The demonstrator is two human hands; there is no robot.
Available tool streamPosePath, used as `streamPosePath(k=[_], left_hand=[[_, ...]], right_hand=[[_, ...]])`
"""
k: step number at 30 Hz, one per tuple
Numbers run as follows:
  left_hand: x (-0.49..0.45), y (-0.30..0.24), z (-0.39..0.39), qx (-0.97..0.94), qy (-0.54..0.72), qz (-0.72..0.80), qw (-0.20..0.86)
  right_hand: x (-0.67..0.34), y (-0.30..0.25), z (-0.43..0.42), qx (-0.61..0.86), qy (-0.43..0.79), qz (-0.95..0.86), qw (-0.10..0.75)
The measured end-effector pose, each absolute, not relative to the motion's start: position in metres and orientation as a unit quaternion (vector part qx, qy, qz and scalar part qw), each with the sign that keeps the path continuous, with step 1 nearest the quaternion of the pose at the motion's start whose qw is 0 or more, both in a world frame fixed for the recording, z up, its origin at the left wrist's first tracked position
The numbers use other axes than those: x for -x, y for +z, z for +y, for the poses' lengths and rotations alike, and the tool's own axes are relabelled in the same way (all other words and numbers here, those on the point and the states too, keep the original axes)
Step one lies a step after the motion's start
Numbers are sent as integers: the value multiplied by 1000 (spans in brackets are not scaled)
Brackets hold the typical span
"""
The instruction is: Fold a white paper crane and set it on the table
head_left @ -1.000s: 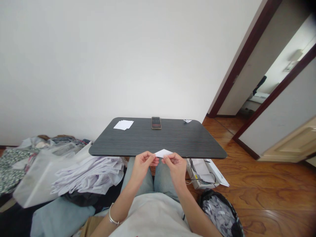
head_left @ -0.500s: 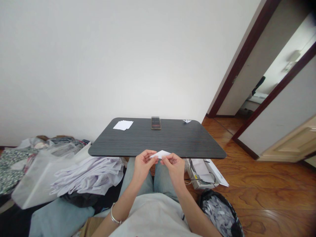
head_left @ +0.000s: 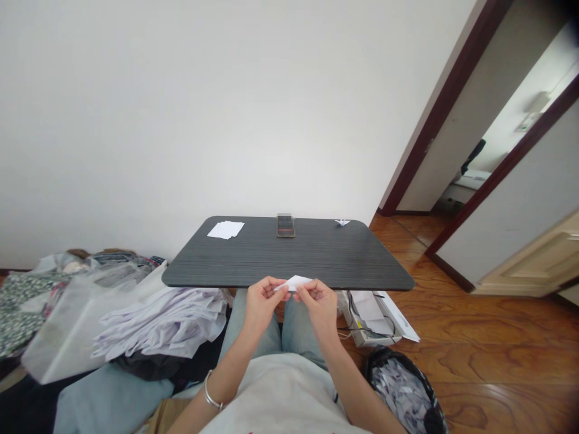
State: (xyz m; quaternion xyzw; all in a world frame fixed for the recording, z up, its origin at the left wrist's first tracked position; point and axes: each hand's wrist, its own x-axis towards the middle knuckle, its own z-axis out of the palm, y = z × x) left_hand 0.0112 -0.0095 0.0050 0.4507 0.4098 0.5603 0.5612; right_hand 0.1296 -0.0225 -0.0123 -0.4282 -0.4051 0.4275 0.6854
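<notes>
A small folded piece of white paper (head_left: pixel 296 281) is held at the near edge of the dark table (head_left: pixel 253 259), its peak pointing away from me. My left hand (head_left: pixel 266 296) pinches its left side and lower edge between thumb and fingers. On the other side, my right hand (head_left: pixel 317 299) pinches the right part the same way, both thumbs close together at the bottom edge. A stack of white paper squares (head_left: pixel 225 229) lies at the table's far left. At the far right corner sits a small folded white paper figure (head_left: pixel 342 222).
A phone (head_left: pixel 285 225) stands at the table's back, against the white wall. Below on the right are a box with papers and cables (head_left: pixel 373 319) and a black-lined bin of paper scraps (head_left: pixel 400 389). Piled clothes (head_left: pixel 167 322) and a clear plastic bag (head_left: pixel 76 325) lie left.
Both hands keep their pinch on the folded paper at the table edge. Only slight finger and hand shifts show; the other things stay put.
</notes>
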Motion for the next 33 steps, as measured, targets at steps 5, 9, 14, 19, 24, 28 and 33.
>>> streamPosePath(k=[5, 9, 14, 19, 24, 28, 33], left_hand=[[-10, 5, -9, -437, 568, 414, 561], [-9, 4, -8, -433, 572, 410, 564], [-11, 3, -9, -438, 569, 399, 571], [-13, 3, -10, -445, 576, 399, 558], [-16, 3, -12, -447, 579, 391, 559], [-17, 2, -13, -444, 586, 390, 555], [-16, 3, -12, -443, 591, 384, 555]], right_hand=[[-129, -10, -22, 387, 457, -396, 696], [-129, -10, -22, 383, 456, -405, 694], [-130, -10, -22, 395, 442, -411, 693], [-130, -9, -23, 398, 438, -417, 690], [-128, -10, -24, 392, 444, -420, 688], [-127, -10, -24, 394, 446, -423, 683], [-127, -10, -25, 386, 455, -426, 680]])
